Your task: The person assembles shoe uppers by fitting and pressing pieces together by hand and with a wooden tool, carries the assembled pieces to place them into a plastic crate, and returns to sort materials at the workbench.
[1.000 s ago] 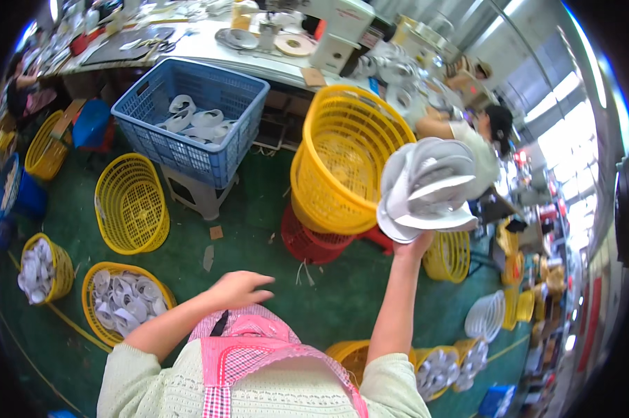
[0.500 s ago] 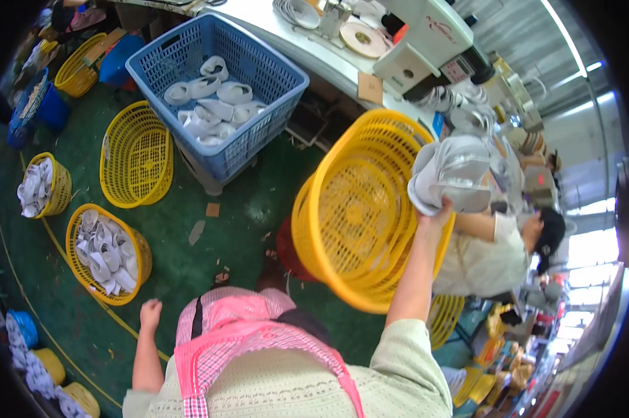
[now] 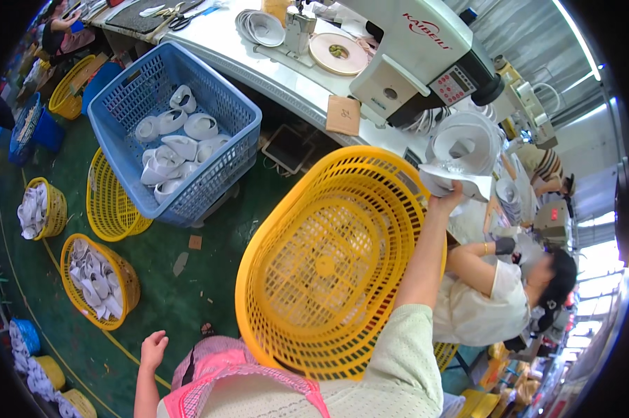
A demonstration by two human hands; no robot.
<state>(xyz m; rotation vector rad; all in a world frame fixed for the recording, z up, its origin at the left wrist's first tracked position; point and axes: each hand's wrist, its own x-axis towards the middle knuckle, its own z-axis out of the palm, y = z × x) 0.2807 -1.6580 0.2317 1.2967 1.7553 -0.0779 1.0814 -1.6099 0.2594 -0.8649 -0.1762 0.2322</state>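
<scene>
My right hand (image 3: pixel 449 198) is closed on a stack of white curved pieces (image 3: pixel 460 157), thin and curled into nested loops. It holds them up past the right rim of a large yellow plastic basket (image 3: pixel 248 306). No pieces show in that basket, whose slatted bottom is visible. My right forearm crosses over its right side. Low on the left, my left hand (image 3: pixel 154 346) hangs over the green floor, loosely curled with the thumb apart, and nothing is in it. A blue crate (image 3: pixel 213 97) farther off holds several similar white pieces (image 3: pixel 178 146).
A white table (image 3: pixel 272 76) with a sewing machine (image 3: pixel 419 42) runs along the far side. At right, a co-worker (image 3: pixel 495 299) sits close to the yellow basket. Other yellow baskets (image 3: pixel 125 285) with white pieces stand on the floor at left.
The view has shifted toward the table and the yellow basket appears larger and nearer. My right hand still holds the stack, now tilted differently. My left hand's fingers have loosened.
</scene>
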